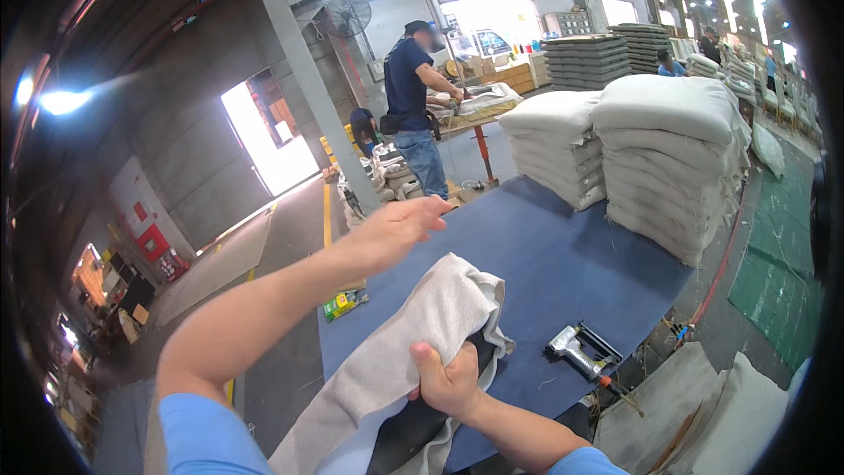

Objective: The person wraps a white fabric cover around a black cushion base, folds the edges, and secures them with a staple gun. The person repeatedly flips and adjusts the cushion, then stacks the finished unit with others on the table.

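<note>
My right hand [448, 378] is closed around the edge of a light beige fabric-covered cushion [378, 343], thumb on top of the cloth. The cushion is tilted up over the near part of a blue-topped table [536, 246]; its dark underside shows beside my right hand, with loose cloth edges along it. My left hand [396, 230] is raised above the cushion's far end, apart from it. Its fingers reach to the right, loosely bent, with nothing visible in them. A silver and black staple gun [580, 352] lies on the table to the right of the cushion.
Two stacks of beige cushions, a shorter one [554, 141] and a taller one [668, 158], stand at the table's far right. A green and yellow packet [343, 303] lies at the left edge. Beyond, a co-worker [413, 114] stands at another table. Fabric-covered pieces [738, 413] rest lower right.
</note>
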`<state>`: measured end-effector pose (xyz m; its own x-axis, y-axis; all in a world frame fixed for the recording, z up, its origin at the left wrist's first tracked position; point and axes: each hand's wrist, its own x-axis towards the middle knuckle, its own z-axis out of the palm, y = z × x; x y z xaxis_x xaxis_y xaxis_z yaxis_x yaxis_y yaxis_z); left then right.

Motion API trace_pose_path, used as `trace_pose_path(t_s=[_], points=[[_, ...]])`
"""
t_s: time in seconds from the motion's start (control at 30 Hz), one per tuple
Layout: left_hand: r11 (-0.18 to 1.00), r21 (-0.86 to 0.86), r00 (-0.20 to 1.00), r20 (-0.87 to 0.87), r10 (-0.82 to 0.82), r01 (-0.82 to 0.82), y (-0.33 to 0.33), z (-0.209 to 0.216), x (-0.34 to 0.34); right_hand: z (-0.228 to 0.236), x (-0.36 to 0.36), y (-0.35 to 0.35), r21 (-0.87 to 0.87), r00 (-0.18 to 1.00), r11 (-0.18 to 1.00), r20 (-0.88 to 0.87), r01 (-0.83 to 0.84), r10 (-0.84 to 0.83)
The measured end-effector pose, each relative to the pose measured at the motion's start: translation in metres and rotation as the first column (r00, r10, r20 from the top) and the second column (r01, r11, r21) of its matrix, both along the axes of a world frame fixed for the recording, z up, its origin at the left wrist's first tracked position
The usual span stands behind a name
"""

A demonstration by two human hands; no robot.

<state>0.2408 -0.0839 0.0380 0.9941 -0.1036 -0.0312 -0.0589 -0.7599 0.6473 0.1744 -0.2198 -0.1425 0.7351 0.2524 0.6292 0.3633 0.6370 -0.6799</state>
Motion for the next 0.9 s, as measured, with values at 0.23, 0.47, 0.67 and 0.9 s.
trace_pose_path(t_s=[0.23, 0.47, 0.67, 0.9], points=[[0.971, -0.227, 0.992, 0.118, -0.044, 0.070, -0.012, -0.065, 0.013, -0.017, 0.021, 0.008, -0.006, 0.937, 0.965, 0.241, 0.262, -0.253], [0.943, 0.239, 0.871, 0.381, -0.310, 0.231, 0.003, -0.064, -0.013, -0.053, 0.040, 0.035, 0.108, 0.854, 0.951, 0.420, 0.289, -0.307], [0.952, 0.204, 0.812, 0.500, -0.302, 0.229, 0.012, -0.075, -0.029, -0.075, 0.045, 0.061, 0.207, 0.803, 0.963, 0.535, 0.174, -0.260], [0.553, -0.819, 0.946, 0.284, 0.157, 0.154, 0.034, -0.078, -0.009, -0.091, 0.039, 0.085, 0.314, 0.785, 0.943, 0.554, 0.111, -0.277]])
